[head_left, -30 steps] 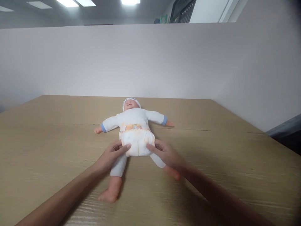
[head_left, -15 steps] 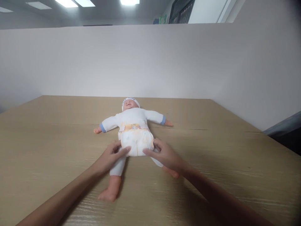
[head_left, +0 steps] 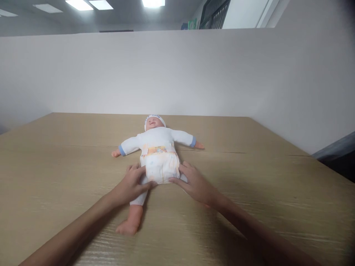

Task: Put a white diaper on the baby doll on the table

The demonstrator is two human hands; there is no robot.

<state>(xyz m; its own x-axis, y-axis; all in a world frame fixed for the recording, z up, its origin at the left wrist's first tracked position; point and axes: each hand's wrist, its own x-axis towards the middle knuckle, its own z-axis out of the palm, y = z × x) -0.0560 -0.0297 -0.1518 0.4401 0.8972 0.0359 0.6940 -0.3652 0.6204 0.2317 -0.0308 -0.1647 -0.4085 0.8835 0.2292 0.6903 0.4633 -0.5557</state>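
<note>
A baby doll [head_left: 158,136] in a white suit with blue cuffs lies on its back on the wooden table [head_left: 249,195], its head away from me. Around its hips is a white diaper [head_left: 162,166] with an orange printed waistband, fastened at the front. My left hand [head_left: 129,186] grips the diaper's leg edge on the left, thumb near the crotch and fingers at the side. On the opposite leg edge, my right hand [head_left: 197,184] has its thumb and fingers around the diaper's side. That hand hides most of the doll's right-hand leg and foot.
Behind the table's far edge stands a pale partition wall [head_left: 155,70], which also runs along the right. A dark object with a grey edge [head_left: 338,147] is beyond the table at the far right. Ceiling lights show above the partition.
My left thumb has slid lower and toward the crotch. The diaper's front has become more wrinkled and shifted slightly right. My right hand stays at its side, now covering more of the doll's foot.
</note>
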